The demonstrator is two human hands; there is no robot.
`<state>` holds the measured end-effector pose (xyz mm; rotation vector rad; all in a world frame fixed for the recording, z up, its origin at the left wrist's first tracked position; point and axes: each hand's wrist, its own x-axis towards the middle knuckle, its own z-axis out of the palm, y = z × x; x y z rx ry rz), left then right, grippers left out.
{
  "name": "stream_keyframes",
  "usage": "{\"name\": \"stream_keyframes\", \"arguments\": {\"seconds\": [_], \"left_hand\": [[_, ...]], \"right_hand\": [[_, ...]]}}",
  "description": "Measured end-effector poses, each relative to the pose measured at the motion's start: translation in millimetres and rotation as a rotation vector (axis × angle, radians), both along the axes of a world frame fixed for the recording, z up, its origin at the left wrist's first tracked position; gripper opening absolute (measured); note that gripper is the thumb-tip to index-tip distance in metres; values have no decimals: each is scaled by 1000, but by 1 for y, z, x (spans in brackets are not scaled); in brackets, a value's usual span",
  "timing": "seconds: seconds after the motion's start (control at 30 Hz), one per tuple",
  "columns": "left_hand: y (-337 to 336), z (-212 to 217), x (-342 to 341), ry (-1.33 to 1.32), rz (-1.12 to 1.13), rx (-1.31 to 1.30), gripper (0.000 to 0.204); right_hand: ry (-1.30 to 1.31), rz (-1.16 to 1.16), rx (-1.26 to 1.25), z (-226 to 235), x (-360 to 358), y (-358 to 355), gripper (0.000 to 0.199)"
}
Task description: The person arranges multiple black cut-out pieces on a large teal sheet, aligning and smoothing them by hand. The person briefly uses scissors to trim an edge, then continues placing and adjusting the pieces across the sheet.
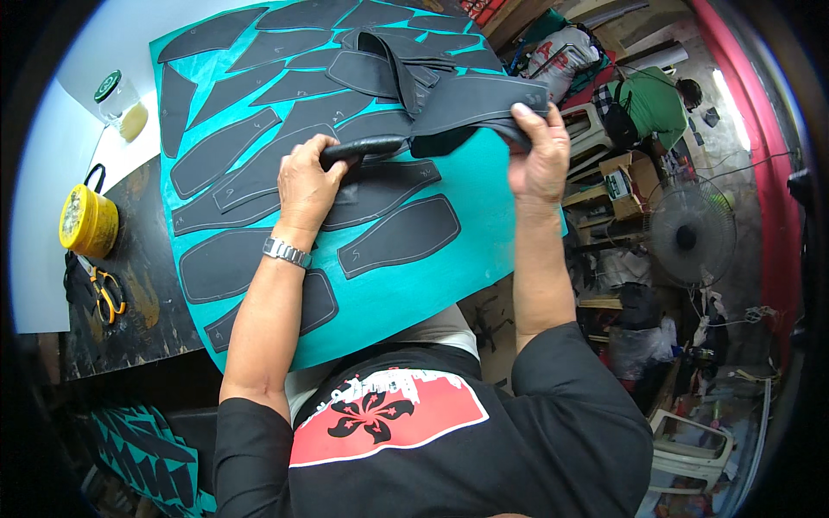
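Note:
A teal sheet [496, 220] covers the work table, with several flat black panels [401, 233] edged in pale lines lying on it. My right hand [541, 155] pinches the right end of a long black panel [479, 97], thumb on top, raised above the sheet. Another black strip [393, 73] curls upward beside it. Wrapped around a glossy, rounded black bar-like piece [371, 148] is my left hand [308, 177]; its far end meets the raised panel, and I cannot tell whether they are joined. A metal watch is on my left wrist.
Left of the sheet are a yellow tub [89, 223], orange-handled scissors [107, 292] and a green-lidded jar [121, 108]. At right are a fan [691, 235], plastic chairs, boxes and a person in green [648, 108]. More teal-and-black sheets [151, 457] lie lower left.

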<state>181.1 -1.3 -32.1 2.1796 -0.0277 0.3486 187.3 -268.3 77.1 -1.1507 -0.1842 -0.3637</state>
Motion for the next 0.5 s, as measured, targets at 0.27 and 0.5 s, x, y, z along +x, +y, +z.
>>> {"name": "stream_keyframes", "arguments": {"seconds": [0.27, 0.5], "left_hand": [[15, 6, 4, 295, -362, -619, 27], [17, 17, 4, 371, -365, -969, 35]], "right_hand": [[24, -114, 168, 41, -5, -81, 31], [85, -40, -41, 52, -4, -104, 27]]}}
